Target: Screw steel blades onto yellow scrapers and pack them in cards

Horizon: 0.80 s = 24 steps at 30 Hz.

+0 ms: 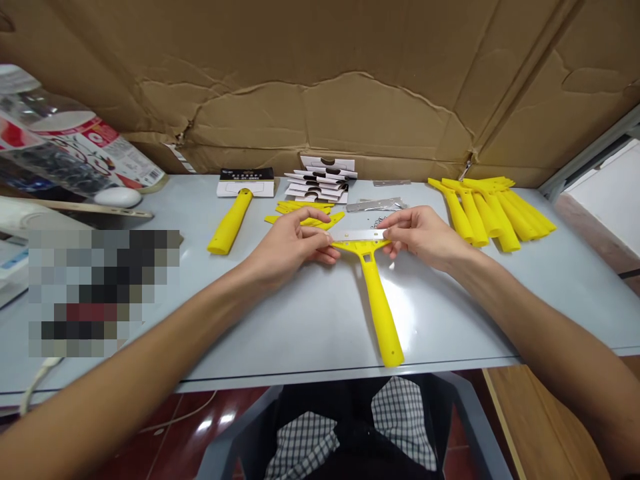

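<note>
A metal blade (pixel 361 235) lies across the wide head of a yellow scraper handle (pixel 383 307), whose grip points toward me. My left hand (pixel 300 239) pinches the left end of the blade and head between thumb and fingers. At the other end, my right hand (pixel 417 237) pinches the blade with its thumb on top. Just behind my hands are yellow plastic head pieces (pixel 305 215), small screws (pixel 380 221) partly covered by my right fingers, and loose metal blades (pixel 375 205).
Several yellow handles (pixel 493 210) lie grouped at the right. Folded white cards (pixel 320 180) are stacked at the back, left of them a yellow scraper (pixel 230 223) with a black-and-white sleeve (pixel 245 181). A bottle (pixel 100 147) leans at far left; cardboard (pixel 320 80) walls the back.
</note>
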Available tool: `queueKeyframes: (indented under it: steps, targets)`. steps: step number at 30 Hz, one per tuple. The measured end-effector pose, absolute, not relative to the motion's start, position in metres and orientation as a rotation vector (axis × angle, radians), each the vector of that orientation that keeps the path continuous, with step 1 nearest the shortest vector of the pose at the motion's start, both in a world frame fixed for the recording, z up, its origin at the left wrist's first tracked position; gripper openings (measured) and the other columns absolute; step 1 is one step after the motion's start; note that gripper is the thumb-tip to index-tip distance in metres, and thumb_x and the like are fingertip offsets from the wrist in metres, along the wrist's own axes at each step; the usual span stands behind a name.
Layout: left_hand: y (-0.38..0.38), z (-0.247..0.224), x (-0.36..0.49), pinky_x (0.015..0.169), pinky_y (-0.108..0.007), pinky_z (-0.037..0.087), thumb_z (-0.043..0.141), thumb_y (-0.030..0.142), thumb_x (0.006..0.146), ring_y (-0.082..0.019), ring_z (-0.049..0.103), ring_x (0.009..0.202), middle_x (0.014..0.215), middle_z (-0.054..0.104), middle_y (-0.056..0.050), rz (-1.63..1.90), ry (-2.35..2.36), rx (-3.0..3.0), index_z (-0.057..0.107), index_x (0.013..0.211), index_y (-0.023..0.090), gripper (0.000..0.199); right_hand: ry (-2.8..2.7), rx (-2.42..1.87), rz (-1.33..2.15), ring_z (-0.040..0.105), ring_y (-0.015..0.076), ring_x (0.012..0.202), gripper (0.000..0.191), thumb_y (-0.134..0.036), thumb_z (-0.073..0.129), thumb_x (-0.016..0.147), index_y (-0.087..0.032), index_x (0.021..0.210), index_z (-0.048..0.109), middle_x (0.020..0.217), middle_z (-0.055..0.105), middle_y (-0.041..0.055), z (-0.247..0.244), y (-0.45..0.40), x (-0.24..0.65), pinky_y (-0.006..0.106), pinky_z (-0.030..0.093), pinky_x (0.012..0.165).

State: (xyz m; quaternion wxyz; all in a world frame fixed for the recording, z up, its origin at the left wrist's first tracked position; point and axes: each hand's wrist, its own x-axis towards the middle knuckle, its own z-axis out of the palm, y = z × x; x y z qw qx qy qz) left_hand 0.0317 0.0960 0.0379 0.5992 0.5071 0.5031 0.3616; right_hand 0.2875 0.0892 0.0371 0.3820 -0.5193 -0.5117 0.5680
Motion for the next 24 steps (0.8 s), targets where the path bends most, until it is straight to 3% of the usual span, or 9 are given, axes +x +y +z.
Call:
queueKeyframes:
  steps: [4, 9, 14, 18, 22, 24]
  targets:
    - [0.093, 0.041, 0.033, 0.066, -0.032, 0.066, 0.078, 0.01, 0.082, -0.022, 0.078, 0.061, 0.066, 0.079, -0.005, 0.845, 1.216, 1.244, 0.058, 0.112, 0.019, 0.037, -1.319, -1.327, 1.457, 0.071, 0.0177, 0.055, 0.013, -0.011, 0.085, 0.08, -0.016, 0.089, 0.078, 0.065, 0.078, 0.0069, 0.037, 0.089, 0.287, 0.032, 0.062, 0.06]
    - [0.096, 0.044, 0.03, 0.063, -0.033, 0.063, 0.078, 0.02, 0.085, -0.022, 0.075, 0.059, 0.072, 0.079, -0.005, 0.835, 1.321, 1.423, 0.063, 0.104, 0.02, 0.024, -1.316, -1.357, 1.444, 0.071, 0.0148, 0.054, 0.012, -0.003, 0.075, 0.085, -0.013, 0.093, 0.077, 0.066, 0.078, 0.0086, 0.039, 0.088, 0.287, 0.024, 0.058, 0.056]
    - [0.117, 0.041, 0.004, 0.076, -0.033, 0.061, 0.074, 0.023, 0.087, -0.022, 0.078, 0.085, 0.097, 0.083, -0.003, 1.162, 1.531, 2.032, 0.073, 0.095, 0.024, 0.007, -1.303, -1.377, 1.414, 0.072, 0.0147, 0.054, 0.014, 0.0, 0.071, 0.087, -0.011, 0.094, 0.077, 0.065, 0.078, 0.0093, 0.043, 0.089, 0.29, 0.022, 0.058, 0.057]
    - [0.133, 0.033, -0.01, 0.089, -0.037, 0.059, 0.065, 0.02, 0.092, -0.023, 0.075, 0.092, 0.105, 0.084, -0.004, 1.061, 1.572, 2.292, 0.079, 0.104, 0.023, 0.018, -1.295, -1.372, 1.416, 0.072, 0.0158, 0.054, 0.014, 0.001, 0.074, 0.087, -0.011, 0.093, 0.077, 0.066, 0.078, 0.0102, 0.044, 0.089, 0.29, 0.023, 0.057, 0.057]
    - [0.14, 0.018, -0.009, 0.109, -0.046, 0.054, 0.059, 0.024, 0.097, -0.032, 0.073, 0.119, 0.124, 0.084, -0.009, 0.809, 1.5, 2.543, 0.08, 0.121, 0.022, 0.032, -1.298, -1.363, 1.42, 0.073, 0.0161, 0.055, 0.014, 0.001, 0.074, 0.087, -0.011, 0.093, 0.077, 0.066, 0.078, 0.01, 0.042, 0.09, 0.29, 0.023, 0.058, 0.058]
    - [0.142, 0.012, -0.008, 0.109, -0.046, 0.053, 0.056, 0.023, 0.098, -0.033, 0.072, 0.123, 0.127, 0.084, -0.01, 0.7, 1.433, 2.631, 0.08, 0.124, 0.022, 0.036, -1.295, -1.37, 1.421, 0.073, 0.016, 0.056, 0.014, 0.0, 0.074, 0.087, -0.012, 0.093, 0.077, 0.066, 0.078, 0.0101, 0.042, 0.09, 0.29, 0.023, 0.058, 0.058]
